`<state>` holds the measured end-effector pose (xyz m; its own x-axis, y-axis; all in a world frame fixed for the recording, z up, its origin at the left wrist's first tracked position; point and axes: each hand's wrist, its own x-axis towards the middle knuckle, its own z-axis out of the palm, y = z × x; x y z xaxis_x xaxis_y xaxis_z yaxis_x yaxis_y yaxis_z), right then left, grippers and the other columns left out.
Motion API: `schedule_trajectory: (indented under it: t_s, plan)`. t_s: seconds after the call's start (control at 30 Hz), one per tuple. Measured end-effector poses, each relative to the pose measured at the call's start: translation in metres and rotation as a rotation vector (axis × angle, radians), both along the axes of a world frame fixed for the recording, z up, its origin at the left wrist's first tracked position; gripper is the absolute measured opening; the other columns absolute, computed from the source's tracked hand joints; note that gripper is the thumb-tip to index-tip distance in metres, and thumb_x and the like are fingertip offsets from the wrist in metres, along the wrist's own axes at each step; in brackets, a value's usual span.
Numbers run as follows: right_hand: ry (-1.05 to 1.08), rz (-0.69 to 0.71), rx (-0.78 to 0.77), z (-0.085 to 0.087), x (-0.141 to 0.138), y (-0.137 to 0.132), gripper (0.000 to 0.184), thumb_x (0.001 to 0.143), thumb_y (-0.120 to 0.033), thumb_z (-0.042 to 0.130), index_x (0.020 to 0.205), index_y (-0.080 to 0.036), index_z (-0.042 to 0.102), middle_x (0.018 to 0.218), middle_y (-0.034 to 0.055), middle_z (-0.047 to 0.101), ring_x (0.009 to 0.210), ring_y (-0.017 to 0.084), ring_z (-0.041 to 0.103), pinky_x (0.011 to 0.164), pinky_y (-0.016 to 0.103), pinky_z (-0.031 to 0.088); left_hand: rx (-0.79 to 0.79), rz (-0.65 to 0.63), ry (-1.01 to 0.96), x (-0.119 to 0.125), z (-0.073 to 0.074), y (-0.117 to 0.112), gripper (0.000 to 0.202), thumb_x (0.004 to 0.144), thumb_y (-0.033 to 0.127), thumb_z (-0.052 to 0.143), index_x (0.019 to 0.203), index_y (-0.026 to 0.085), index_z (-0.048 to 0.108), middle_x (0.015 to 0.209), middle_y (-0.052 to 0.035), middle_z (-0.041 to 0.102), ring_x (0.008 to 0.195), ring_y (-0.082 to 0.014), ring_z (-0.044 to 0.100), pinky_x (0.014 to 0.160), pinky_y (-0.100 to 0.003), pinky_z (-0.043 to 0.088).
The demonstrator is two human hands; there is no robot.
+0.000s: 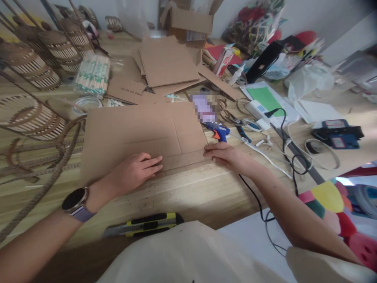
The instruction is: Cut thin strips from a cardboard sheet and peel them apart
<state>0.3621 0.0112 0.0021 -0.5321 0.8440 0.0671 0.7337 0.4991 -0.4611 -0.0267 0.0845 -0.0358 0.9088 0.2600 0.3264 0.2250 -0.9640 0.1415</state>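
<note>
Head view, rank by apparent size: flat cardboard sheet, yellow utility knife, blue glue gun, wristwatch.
1. flat cardboard sheet, by far the largest.
2. yellow utility knife.
3. blue glue gun and wristwatch look about alike. The watch is nearer the camera, so I won't rank them.

A pale wooden worktable [191, 192] fills most of the frame. Along the top edge runs a white wall [309, 15], softly lit, perhaps by daylight.

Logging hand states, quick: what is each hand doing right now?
Left hand: open, flat on the cardboard sheet, holding nothing.
Right hand: fingers at the sheet's right corner; grip cannot be told.
</note>
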Motion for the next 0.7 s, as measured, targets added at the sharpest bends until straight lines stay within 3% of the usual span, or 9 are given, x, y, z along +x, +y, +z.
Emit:
schedule_trajectory:
  t_s: [0.27,0.5,0.7]
  plan:
    - [-0.058,-0.071,-0.099,0.004,0.0,0.002,0.036,0.094,-0.019,0.05,0.122,-0.025,0.072,0.13,0.0093,0.07,0.124,0.023,0.063,0.107,0.045,0.051,-0.049,-0.016,0.041,-0.015,0.002,-0.002,0.032,0.106,0.02,0.047,0.129,0.017,0.069,0.138,-0.011,0.068,0.11,-0.0246,0.059,0.091,-0.039,0.056]
    - [-0.116,-0.097,-0.123,0.011,-0.006,0.001,0.034,0.094,-0.022,0.049,0.119,-0.025,0.073,0.129,0.0095,0.07,0.123,0.024,0.064,0.108,0.045,0.051,-0.069,0.063,0.1,-0.03,0.015,-0.009,0.032,0.106,0.02,0.047,0.128,0.019,0.07,0.136,-0.0101,0.069,0.109,-0.0239,0.061,0.092,-0.04,0.056]
    - [-0.134,-0.082,-0.121,0.012,-0.008,0.002,0.032,0.094,-0.022,0.047,0.113,-0.023,0.073,0.128,0.0096,0.07,0.121,0.024,0.064,0.107,0.044,0.051,-0.01,0.035,0.113,-0.029,0.02,-0.01,0.033,0.106,0.017,0.044,0.122,0.015,0.072,0.134,-0.0098,0.07,0.106,-0.0241,0.061,0.089,-0.04,0.056]
